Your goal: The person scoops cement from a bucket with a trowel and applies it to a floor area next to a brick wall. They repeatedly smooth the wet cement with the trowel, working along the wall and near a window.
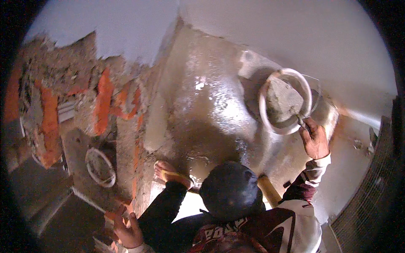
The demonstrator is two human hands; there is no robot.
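My right grip on the trowel over a pale-rimmed bucket

Nearest me, at the lower left, my left grip is half open, thumb apart from the fingers, and I see nothing in it; whether it touches the broken edge beside it I cannot tell. My foot, in a yellow-strapped sandal, stands at the edge of the wet floor. Further out, my right grip is closed round the handle of a trowel, whose grey-coated blade shows within the round rim of the bucket; how deep it sits I cannot tell. The bucket stands on the floor near the smooth grey wall. Off to the left, a second pale ring lies below the rough wall of exposed orange brick, with torn pale plaster above it
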